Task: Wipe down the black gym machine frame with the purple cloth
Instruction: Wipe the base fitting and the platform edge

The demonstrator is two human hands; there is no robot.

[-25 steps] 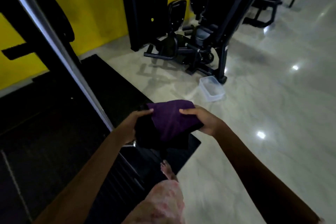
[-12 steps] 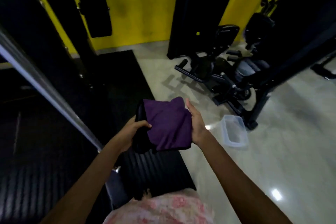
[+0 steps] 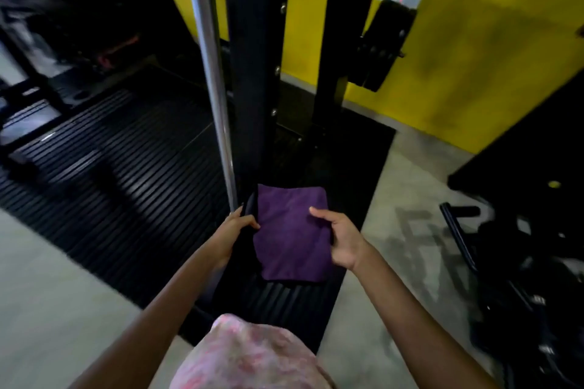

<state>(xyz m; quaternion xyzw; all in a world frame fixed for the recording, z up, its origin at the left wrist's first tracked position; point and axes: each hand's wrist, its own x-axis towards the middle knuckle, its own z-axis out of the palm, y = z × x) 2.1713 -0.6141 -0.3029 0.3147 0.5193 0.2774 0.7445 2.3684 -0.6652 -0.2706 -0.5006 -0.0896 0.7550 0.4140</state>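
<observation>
1. Cloth: purple cloth [image 3: 292, 235], folded to a flat pad, held in the air between both hands above the black ribbed floor mat [image 3: 132, 148], just in front of the machine's uprights. A dark layer shows under its left edge; whether this is a second cloth or the fold's underside cannot be told.
2. Left hand [image 3: 235, 226]: fingers curled, pinching the cloth's left edge, thumb on top.
3. Right hand [image 3: 339, 238]: thumb lying on the upper face near the right edge, fingers curled beneath, so clamped on the cloth.
4. Frame: black gym machine frame [image 3: 252, 73], a broad upright with bolts down its side, standing straight ahead; a second black post [image 3: 335, 41] to its right against the yellow wall [image 3: 474, 57]. No contact between cloth and frame yet.
5. Chrome bar [image 3: 211, 73]: bright pole just left of the upright, ending near the left hand.
6. Step in hand, as judged: readying the pad before the first stroke.
7. Handling note: keep the pad flat, wrap the upright's faces, draw long top-to-bottom strokes, work round the bolts, and refold once a face is soiled.
</observation>
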